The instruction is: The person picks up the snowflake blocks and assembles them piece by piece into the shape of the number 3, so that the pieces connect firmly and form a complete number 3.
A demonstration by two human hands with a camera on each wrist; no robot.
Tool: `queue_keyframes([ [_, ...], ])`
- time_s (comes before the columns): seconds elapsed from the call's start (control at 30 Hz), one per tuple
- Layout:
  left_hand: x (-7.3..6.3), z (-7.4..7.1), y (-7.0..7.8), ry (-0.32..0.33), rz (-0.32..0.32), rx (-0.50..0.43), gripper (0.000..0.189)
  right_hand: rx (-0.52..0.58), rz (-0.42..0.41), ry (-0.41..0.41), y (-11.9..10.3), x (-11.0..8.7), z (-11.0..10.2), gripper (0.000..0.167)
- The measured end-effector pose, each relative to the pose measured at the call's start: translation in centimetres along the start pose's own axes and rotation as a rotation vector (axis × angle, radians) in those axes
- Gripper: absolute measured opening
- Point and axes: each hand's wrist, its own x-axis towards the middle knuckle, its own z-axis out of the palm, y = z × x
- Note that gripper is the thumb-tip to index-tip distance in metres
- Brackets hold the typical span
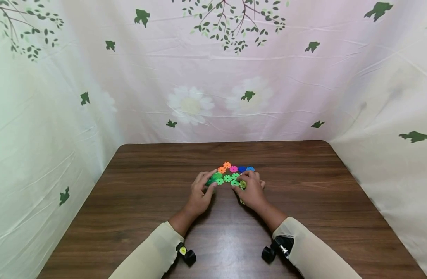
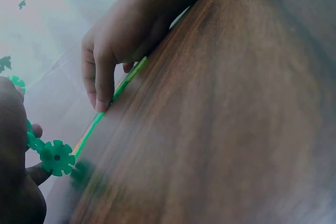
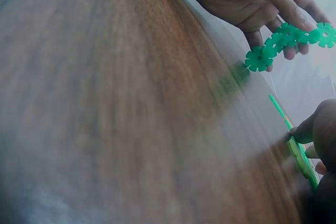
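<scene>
My left hand (image 1: 200, 197) grips a short chain of dark green flower-shaped plastic discs (image 3: 257, 59) joined edge to edge, raised at a tilt above the table. In the right wrist view, the fingers of that hand wrap behind the chain. My right hand (image 1: 252, 190) pinches a flat figure of linked discs (image 1: 227, 178) with its fingertips. Lighter green discs form the near row of this figure. Along its far side run orange (image 1: 227, 165), pink (image 1: 233, 169) and blue (image 1: 241, 169) discs. Yellowish discs lie partly hidden under my right hand.
The brown wooden table (image 1: 147, 232) has rounded far corners. A pale cloth curtain (image 1: 213, 77) printed with leaves, birds and flowers surrounds its back and sides. Black wrist cameras (image 1: 190, 257) sit over both cream sleeves (image 1: 314, 248).
</scene>
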Motion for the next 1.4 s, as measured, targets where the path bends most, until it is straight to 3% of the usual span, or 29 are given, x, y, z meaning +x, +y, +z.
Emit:
queue_keyframes([
  [0.5,-0.05,0.03,-0.25,0.008,0.014,0.025,0.041,0.028,-0.006,-0.007,-0.04,0.13,0.02,0.021],
  [0.83,0.03,0.06,-0.38,0.009,0.018,0.038,0.041,0.08,-0.033,0.013,-0.35,0.18,-0.06,0.024],
  [1.07,0.07,-0.01,-0.16,0.001,0.015,0.044,0.044,0.04,-0.08,0.008,-0.2,0.01,0.07,0.046],
  [1.4,-0.03,-0.03,-0.18,-0.018,0.005,0.049,0.045,0.105,-0.183,0.029,-0.23,-0.17,0.08,0.048],
])
